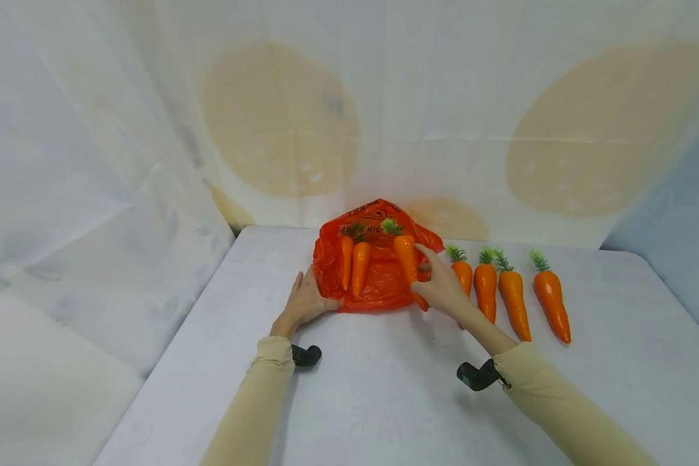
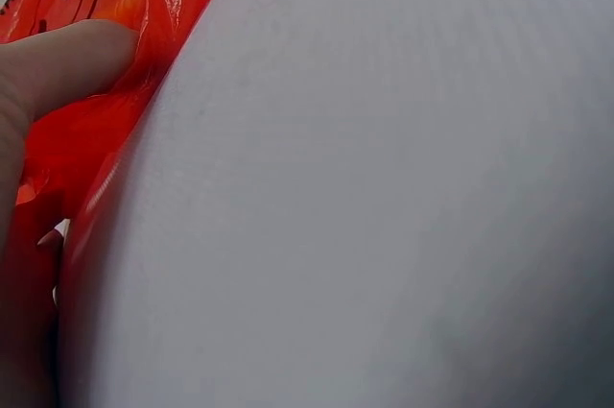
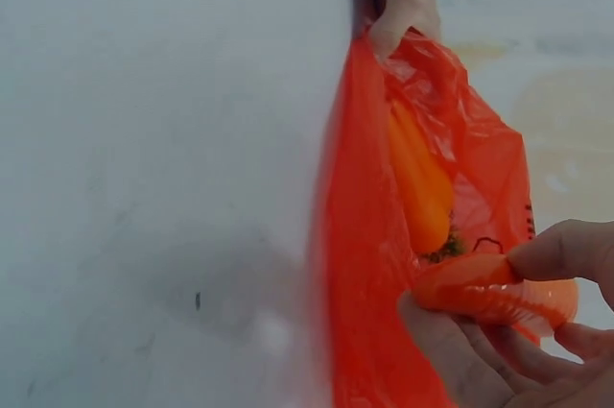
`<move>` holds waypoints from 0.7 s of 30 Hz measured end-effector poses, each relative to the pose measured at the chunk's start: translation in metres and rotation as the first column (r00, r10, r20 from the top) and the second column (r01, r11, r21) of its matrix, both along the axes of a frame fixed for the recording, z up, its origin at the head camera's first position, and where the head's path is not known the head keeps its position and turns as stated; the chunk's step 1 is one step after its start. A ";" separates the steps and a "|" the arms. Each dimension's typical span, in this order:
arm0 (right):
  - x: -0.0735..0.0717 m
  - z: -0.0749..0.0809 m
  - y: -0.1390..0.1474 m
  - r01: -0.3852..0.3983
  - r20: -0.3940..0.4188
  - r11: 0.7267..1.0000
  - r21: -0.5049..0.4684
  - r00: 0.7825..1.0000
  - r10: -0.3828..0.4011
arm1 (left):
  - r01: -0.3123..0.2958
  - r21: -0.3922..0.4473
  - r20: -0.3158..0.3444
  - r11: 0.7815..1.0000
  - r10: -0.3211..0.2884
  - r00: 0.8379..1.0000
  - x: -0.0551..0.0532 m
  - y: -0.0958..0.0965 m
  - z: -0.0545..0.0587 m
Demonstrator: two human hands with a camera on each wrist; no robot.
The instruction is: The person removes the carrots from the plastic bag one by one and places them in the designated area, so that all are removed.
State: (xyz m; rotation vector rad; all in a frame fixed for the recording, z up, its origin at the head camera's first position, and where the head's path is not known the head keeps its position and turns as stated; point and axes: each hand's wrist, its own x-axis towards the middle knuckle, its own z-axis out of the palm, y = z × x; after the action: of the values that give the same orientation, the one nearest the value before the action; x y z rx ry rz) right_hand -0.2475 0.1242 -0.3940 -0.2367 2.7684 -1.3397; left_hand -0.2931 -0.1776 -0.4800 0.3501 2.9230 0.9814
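Observation:
A red plastic bag [image 1: 384, 281] with black print lies on the table, its mouth spread toward me. Two orange carrots [image 1: 360, 266] with green tops are inside it, side by side. My left hand [image 1: 305, 301] holds the bag's left edge, the thumb [image 2: 82, 60] over the red film in the left wrist view. Over the right part of the bag, my right hand [image 1: 441, 281] grips another carrot [image 1: 406, 254], its leafy top pointing away from me. In the right wrist view, thumb and fingers wrap that carrot [image 3: 470, 288] close over the bag's opening.
Several more carrots [image 1: 514, 301] lie in a row on the white table [image 1: 378, 401], just right of my right hand. A pale curtain [image 1: 425, 97] with tan spots hangs behind the table. Black wrist devices [image 1: 477, 375] stick out from both sleeves.

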 end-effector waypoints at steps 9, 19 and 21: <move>0.016 -0.002 0.038 0.018 -0.031 1.000 -0.015 0.999 -0.019 | 0.009 -0.016 0.014 1.000 -0.009 1.000 0.001 0.000 0.001; 0.027 0.002 0.087 0.139 -0.077 0.989 -0.045 0.987 -0.142 | 0.003 -0.034 0.010 0.999 -0.003 1.000 -0.001 -0.001 0.000; 0.030 0.001 0.095 0.158 -0.105 0.987 0.009 0.982 -0.156 | 0.007 -0.028 0.012 1.000 -0.006 1.000 -0.001 0.000 0.000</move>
State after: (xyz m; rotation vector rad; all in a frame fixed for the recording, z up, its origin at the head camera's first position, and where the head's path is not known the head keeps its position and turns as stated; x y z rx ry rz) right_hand -0.2175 0.2193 -0.3932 -0.0902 2.9388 -1.3736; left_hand -0.2940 -0.1775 -0.4796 0.3509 2.9198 0.9381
